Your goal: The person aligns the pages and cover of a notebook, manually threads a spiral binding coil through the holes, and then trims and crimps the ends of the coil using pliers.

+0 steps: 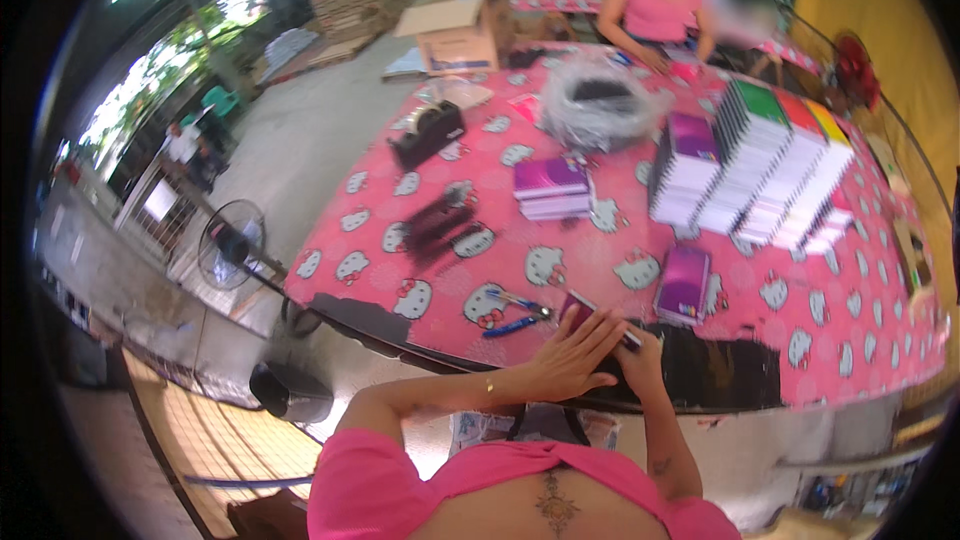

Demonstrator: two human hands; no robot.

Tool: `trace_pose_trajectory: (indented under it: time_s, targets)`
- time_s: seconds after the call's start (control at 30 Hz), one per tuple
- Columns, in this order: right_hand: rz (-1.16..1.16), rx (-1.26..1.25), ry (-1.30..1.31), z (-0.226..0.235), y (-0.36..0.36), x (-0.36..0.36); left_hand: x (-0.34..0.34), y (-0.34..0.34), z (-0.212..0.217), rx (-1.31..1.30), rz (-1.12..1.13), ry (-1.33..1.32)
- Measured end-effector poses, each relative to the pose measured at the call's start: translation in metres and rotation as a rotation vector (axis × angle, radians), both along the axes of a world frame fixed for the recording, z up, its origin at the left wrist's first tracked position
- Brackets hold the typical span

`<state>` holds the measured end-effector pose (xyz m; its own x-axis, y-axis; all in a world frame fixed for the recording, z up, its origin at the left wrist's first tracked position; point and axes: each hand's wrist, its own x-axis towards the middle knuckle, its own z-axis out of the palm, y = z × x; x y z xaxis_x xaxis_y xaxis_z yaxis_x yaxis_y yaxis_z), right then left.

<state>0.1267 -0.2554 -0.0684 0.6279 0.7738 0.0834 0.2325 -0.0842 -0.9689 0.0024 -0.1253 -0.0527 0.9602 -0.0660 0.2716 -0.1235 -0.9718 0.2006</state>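
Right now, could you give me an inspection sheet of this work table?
Surface: table under a pink cartoon-cat cloth.
Job's things: small dark red notebook under both hands at the near edge.
Clutter: blue scissors, purple notebook, purple stack, tall notebook stacks, tape dispenser, plastic bag.
Hands: left hand flat on the notebook; right hand beside it.
Cables: nothing seen.
Surroundings: floor fan, cardboard box, another person seated opposite.
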Motion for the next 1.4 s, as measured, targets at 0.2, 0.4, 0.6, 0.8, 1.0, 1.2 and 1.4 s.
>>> trace_pose_trajectory:
  time_s: [0.2,0.4,0.6,0.8,1.0,1.2,1.4]
  targets:
    - [0.08,0.061,-0.15,-0.005,0.007,-0.003,0.015,0.017,0.022,0.077,0.083,-0.016]
    - [0.022,0.049,0.017,-0.011,0.003,-0.003,0.004,0.002,0.013,0.04,-0.014,0.011]
    - [0.005,0.068,0.062,-0.007,0.006,-0.003,-0.009,0.001,0.005,-0.046,-0.049,-0.098]
    - [0.027,0.002,-0.194,0.03,-0.008,-0.004,0.023,0.029,0.034,-0.115,-0.094,-0.21]
    - [0.047,-0.025,-0.014,0.055,-0.043,0.018,0.024,0.028,0.033,-0.114,-0.098,-0.238]
    - [0.124,-0.045,-0.225,0.061,-0.037,0.031,0.024,0.025,0.029,-0.133,-0.099,-0.314]
    - [-0.07,-0.017,-0.439,0.05,-0.024,0.008,0.019,0.018,0.038,-0.136,-0.139,-0.297]
